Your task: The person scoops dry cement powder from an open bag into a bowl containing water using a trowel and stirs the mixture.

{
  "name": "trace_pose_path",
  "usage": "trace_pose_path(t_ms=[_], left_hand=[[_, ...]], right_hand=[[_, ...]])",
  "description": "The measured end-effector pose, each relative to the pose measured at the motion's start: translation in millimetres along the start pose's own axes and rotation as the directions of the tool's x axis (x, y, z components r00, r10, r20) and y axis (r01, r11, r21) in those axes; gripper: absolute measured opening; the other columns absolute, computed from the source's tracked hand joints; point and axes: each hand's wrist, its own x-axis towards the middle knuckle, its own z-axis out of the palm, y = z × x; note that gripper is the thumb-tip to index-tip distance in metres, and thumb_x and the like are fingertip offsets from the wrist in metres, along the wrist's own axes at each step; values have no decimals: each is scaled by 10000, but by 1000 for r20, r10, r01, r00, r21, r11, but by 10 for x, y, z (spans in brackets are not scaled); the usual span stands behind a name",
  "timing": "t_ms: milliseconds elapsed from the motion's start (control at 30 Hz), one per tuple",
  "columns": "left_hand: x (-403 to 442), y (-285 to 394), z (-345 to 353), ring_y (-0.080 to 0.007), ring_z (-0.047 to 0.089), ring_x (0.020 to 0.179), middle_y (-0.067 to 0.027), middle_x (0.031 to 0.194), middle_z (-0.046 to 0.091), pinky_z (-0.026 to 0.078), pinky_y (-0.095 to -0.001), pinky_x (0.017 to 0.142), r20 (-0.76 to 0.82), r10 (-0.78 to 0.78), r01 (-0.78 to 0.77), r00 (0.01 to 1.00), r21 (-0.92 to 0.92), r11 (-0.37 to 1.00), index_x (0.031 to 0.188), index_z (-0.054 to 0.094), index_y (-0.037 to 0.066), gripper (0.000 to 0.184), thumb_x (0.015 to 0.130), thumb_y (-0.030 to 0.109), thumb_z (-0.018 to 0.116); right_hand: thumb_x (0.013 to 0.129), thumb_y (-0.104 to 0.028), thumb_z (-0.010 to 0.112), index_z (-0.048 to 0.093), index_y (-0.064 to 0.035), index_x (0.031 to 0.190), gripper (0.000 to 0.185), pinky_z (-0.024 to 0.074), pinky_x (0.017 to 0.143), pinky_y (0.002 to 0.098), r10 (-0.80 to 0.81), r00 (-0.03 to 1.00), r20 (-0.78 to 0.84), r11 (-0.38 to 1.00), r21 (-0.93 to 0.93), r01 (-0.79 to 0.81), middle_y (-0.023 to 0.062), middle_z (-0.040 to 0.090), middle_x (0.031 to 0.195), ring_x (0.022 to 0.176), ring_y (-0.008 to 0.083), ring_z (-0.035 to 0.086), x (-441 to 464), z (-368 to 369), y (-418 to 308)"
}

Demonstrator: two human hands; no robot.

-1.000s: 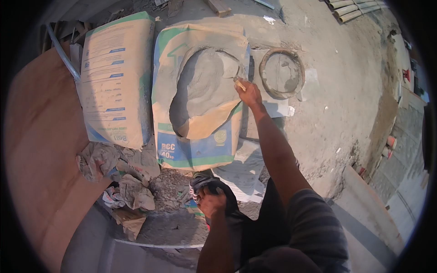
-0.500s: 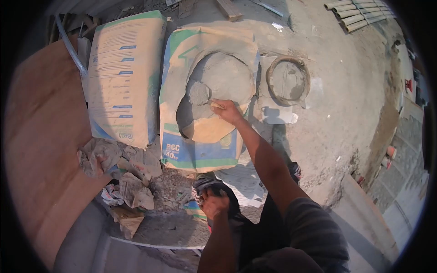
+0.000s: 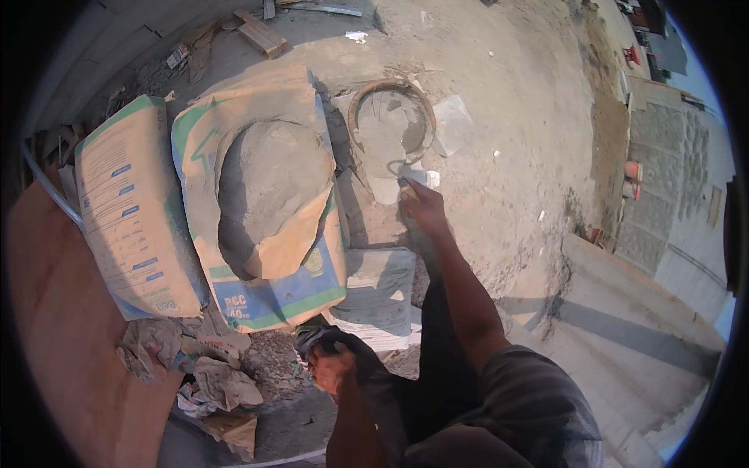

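My right hand is closed round the handle of a trowel, whose blade is hard to make out against the ground. It is just below a round pan with grey material in it. Left of the hand lies a torn-open cement bag, its wide hole showing grey powder. My left hand rests on a dark cloth-like thing at my knee, fingers bent round it; whether it grips anything is unclear.
A second, unopened bag lies at the left. Crumpled paper is below it. A flat stack of paper sacks lies right of the torn bag. A wood block is at the top, concrete slabs at the lower right.
My right hand has moved with the trowel from over the torn bag's powder to the right, beside the round pan. The view has turned to the right. My left hand stays at my knee.
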Motion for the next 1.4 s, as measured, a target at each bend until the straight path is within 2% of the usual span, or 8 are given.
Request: trace_pose_path(t_ms=[167, 433, 733, 833, 933, 1067, 1167, 1400], left_hand=[[24, -43, 81, -391, 616, 1210, -121, 1436, 557, 458, -517, 1028, -30, 31, -31, 999, 10, 999, 1334, 603, 115, 610, 859, 497, 623], [-5, 19, 103, -413, 626, 1163, -151, 1332, 599, 495, -512, 995, -73, 55, -51, 996, 55, 997, 1311, 627, 103, 576, 866, 468, 634], [40, -5, 148, -395, 624, 1177, -138, 1350, 594, 487, -512, 994, -82, 60, -56, 995, 57, 997, 1303, 625, 104, 576, 862, 474, 640], [32, 1, 114, -378, 614, 1202, -120, 1357, 588, 461, -521, 1008, -54, 37, -34, 998, 49, 998, 1306, 613, 102, 596, 855, 492, 628], [-3, 89, -2, -378, 613, 1204, -122, 1367, 582, 457, -526, 1007, -17, 9, -8, 1000, 58, 998, 1317, 605, 106, 602, 858, 496, 624], [6, 68, -20, -383, 611, 1206, -124, 1379, 574, 456, -525, 1007, -12, 8, -7, 1000, 65, 998, 1321, 603, 108, 601, 862, 496, 620], [26, 42, 19, -387, 610, 1208, -124, 1396, 567, 456, -525, 1009, -12, 11, -11, 1000, 66, 998, 1328, 600, 109, 601, 865, 491, 619], [23, 35, 11, -393, 602, 1222, -127, 1437, 543, 444, -518, 1036, -9, 39, -39, 999, 25, 999, 1353, 585, 112, 615, 869, 490, 615]], right_hand=[[976, -156, 695, 664, 15, 1283, 352, 425, 512, 233, 60, 973, -222, 996, -45, -72, 12, 628, 757, 573, 71, 541, 520, -294, 129], [924, -124, 698, 685, -27, 1177, 271, 413, 415, 264, 297, 880, -371, 927, 334, -171, 48, 603, 690, 478, 120, 534, 1062, -114, 351], [916, -175, 711, 723, -56, 1182, 292, 489, 453, 330, 157, 927, -341, 985, -15, -173, 92, 648, 690, 511, 209, 617, 1216, -190, 410], [905, -209, 686, 726, -113, 1229, 340, 566, 613, 408, -449, 860, -244, 611, -786, 96, 130, 718, 795, 673, 314, 692, 1215, -279, 535], [868, -222, 659, 757, -133, 1092, 260, 569, 757, 502, -289, 813, -506, 645, -731, -225, 158, 723, 911, 871, 382, 705, 962, -75, -8], [887, -181, 614, 749, -136, 1092, 250, 573, 794, 496, -312, 862, -399, 408, -876, -257, 153, 666, 1105, 1009, 364, 671, 885, -170, -187], [920, -221, 633, 731, -230, 1189, 287, 559, 855, 446, -223, 906, -360, 426, -872, -242, 87, 639, 1108, 1048, 298, 653, 845, -98, -179], [896, -334, 692, 687, -179, 1267, 403, 525, 974, 409, -326, 918, -228, 512, -858, -31, 151, 654, 1242, 1161, 314, 634, 866, 213, 399]])
